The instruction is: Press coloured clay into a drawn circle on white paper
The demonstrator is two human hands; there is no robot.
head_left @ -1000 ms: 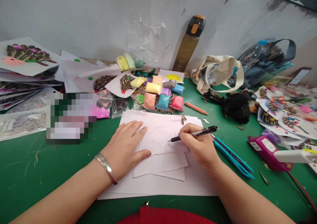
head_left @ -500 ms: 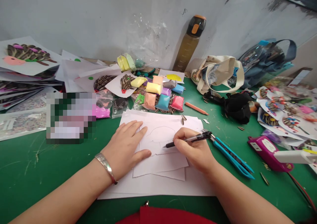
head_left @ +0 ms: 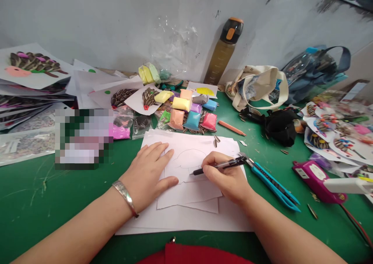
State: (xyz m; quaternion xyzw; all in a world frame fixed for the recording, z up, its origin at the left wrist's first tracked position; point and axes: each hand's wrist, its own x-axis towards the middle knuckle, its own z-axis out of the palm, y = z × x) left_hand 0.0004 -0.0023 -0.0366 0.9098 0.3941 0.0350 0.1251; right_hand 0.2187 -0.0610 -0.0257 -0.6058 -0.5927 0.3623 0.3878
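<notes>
Right hand (head_left: 225, 180) — pen (head_left: 224, 164), left hand (head_left: 145, 174) — paper (head_left: 186, 219)

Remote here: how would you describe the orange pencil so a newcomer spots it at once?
Find the tall brown water bottle leaning on the wall. Below it, on the green tabletop, the orange pencil lies between the coloured clay packets and the black cloth bundle. It is the only slim orange stick, pointed end to the right.

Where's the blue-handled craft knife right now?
In the head view, the blue-handled craft knife lies on the green mat, just right of the right hand holding the black pen, with a magenta device further right.
</notes>
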